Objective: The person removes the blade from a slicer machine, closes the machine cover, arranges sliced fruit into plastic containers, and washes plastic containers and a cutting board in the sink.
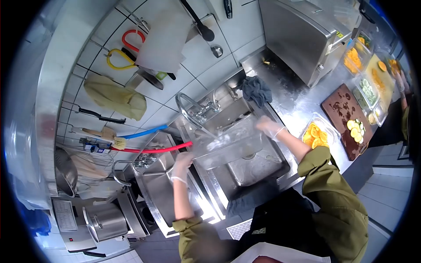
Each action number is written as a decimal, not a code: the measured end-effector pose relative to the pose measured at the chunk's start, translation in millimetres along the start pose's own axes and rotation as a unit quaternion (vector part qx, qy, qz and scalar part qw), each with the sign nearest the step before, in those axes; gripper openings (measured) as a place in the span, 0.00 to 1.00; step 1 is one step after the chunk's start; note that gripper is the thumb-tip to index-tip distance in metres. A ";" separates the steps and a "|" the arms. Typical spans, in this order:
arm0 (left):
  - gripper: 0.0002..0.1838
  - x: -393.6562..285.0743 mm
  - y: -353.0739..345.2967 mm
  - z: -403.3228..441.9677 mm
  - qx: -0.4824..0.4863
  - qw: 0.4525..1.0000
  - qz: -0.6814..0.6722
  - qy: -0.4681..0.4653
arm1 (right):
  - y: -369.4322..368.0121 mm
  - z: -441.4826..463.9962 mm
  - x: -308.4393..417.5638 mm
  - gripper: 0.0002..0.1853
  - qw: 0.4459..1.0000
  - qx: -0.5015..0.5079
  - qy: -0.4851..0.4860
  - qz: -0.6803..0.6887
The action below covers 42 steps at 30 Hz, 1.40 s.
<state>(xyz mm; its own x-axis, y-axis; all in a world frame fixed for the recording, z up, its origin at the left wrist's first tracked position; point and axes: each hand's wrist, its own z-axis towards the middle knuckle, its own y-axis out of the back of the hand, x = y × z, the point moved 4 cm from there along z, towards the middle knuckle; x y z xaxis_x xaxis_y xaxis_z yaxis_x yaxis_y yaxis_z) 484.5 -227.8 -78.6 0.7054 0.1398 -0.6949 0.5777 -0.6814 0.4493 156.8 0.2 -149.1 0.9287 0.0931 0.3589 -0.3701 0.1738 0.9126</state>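
Head: clear container between hands

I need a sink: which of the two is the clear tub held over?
The right sink, nearer the grey cloth: the clear tub is mostly above it. The left sink has the left forearm above it.
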 end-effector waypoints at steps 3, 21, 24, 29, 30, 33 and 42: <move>0.12 -44.3 39.1 -37.2 -0.117 0.982 0.139 -0.040 | -53.0 4.9 23.8 0.03 0.988 -0.031 0.024 0.150; 0.08 86.1 -28.8 -49.2 -0.240 0.963 0.043 -0.118 | -21.5 62.8 9.6 0.09 0.792 -0.219 -0.304 0.482; 0.10 108.0 -77.4 4.5 -0.062 0.984 -0.152 -0.065 | 48.1 41.7 17.5 0.09 0.811 -0.240 -0.289 0.448; 0.16 66.0 -143.8 32.7 -0.007 0.940 -0.337 0.049 | 103.0 19.7 69.1 0.07 0.936 -0.239 -0.144 0.214; 0.17 48.9 -149.8 23.5 0.017 0.922 -0.386 0.038 | 102.9 17.4 79.5 0.07 0.959 -0.214 -0.113 0.146; 0.19 32.3 -165.1 29.6 0.030 0.893 -0.448 0.025 | 80.0 8.1 96.4 0.10 0.985 -0.127 -0.091 0.066; 0.13 -88.9 -165.1 101.6 -0.219 0.863 0.078 -0.449 | 51.5 -57.7 127.9 0.09 0.976 -0.157 -0.127 0.080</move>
<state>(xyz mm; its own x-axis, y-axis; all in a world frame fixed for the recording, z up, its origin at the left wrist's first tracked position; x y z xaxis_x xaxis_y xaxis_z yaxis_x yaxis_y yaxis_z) 284.6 -200.8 -148.1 0.3006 -0.6755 -0.6733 0.7432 -0.2765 0.6093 255.2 77.7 -67.5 0.8192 -0.0948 0.5657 -0.4631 0.4726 0.7498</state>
